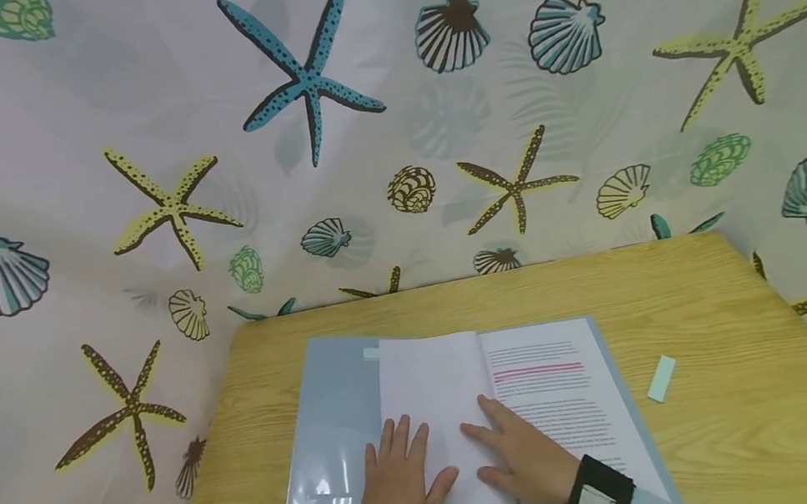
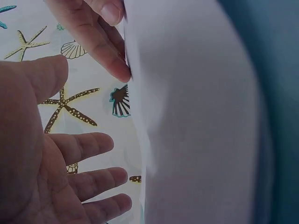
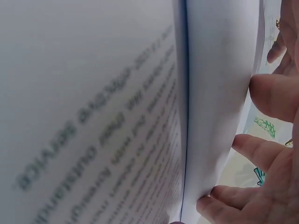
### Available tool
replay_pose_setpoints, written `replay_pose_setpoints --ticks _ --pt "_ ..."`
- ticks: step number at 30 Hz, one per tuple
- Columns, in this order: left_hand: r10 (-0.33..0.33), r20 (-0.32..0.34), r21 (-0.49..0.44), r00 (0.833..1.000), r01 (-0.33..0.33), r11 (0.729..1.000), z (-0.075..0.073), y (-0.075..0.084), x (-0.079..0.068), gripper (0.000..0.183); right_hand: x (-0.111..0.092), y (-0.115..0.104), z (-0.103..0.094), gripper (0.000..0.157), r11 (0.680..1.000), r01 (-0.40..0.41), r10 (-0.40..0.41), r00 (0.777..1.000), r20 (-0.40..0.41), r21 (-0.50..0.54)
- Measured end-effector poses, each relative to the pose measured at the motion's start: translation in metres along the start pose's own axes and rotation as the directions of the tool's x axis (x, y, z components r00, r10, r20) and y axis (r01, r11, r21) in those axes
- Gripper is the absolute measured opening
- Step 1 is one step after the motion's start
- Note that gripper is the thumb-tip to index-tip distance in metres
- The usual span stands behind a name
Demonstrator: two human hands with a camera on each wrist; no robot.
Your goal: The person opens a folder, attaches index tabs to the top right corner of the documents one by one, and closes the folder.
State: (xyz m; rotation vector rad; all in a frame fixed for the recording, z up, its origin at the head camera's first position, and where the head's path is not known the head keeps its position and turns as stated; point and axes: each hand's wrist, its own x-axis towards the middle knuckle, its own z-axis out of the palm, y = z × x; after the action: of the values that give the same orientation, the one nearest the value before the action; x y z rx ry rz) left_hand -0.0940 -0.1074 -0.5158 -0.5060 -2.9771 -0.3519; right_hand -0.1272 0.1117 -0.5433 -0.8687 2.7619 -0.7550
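A light blue folder [image 1: 343,411] lies open on the wooden table, holding white sheets. The left page [image 1: 433,366] is blank; the right page [image 1: 566,408] carries printed lines, one marked in pink. My left hand [image 1: 397,484] rests over the blank page's left part and the folder cover, fingers straight and spread. Across from it, my right hand [image 1: 522,448] reaches over the printed page, its fingertips touching the blank page near the fold. The right wrist view shows these fingertips [image 3: 243,142] against the white paper. A black band with a pale square sits on the right wrist.
On the wooden table [image 1: 733,346], right of the folder, lies a small pale green rectangular piece [image 1: 662,378]. A white label [image 1: 371,354] shows at the folder cover's upper edge. Behind and beside the table hangs a white cloth [image 1: 367,198] printed with starfish and shells.
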Motion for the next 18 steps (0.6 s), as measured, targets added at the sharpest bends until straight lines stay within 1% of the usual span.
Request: replay_pose_setpoints --ticks 3,11,14,18 --pt "-0.012 0.029 -0.002 0.999 0.012 1.0 0.002 -0.002 0.0 0.064 0.0 0.002 0.0 0.056 1.0 0.003 -0.003 1.0 0.004 0.002" --pt "-0.04 0.12 0.035 0.992 0.036 0.999 0.005 -0.008 -0.003 0.066 -0.001 0.003 0.002 0.053 0.999 0.003 -0.003 1.0 0.013 0.045" --pt "-0.048 0.15 0.028 0.988 0.044 0.999 0.006 -0.009 -0.004 0.065 -0.002 0.004 0.002 0.051 0.997 -0.002 0.001 1.0 0.01 0.073" --pt "-0.058 0.178 -0.004 0.982 0.06 0.998 0.008 -0.013 -0.005 0.065 -0.003 0.004 -0.001 0.05 0.994 -0.01 0.009 1.0 0.01 0.108"
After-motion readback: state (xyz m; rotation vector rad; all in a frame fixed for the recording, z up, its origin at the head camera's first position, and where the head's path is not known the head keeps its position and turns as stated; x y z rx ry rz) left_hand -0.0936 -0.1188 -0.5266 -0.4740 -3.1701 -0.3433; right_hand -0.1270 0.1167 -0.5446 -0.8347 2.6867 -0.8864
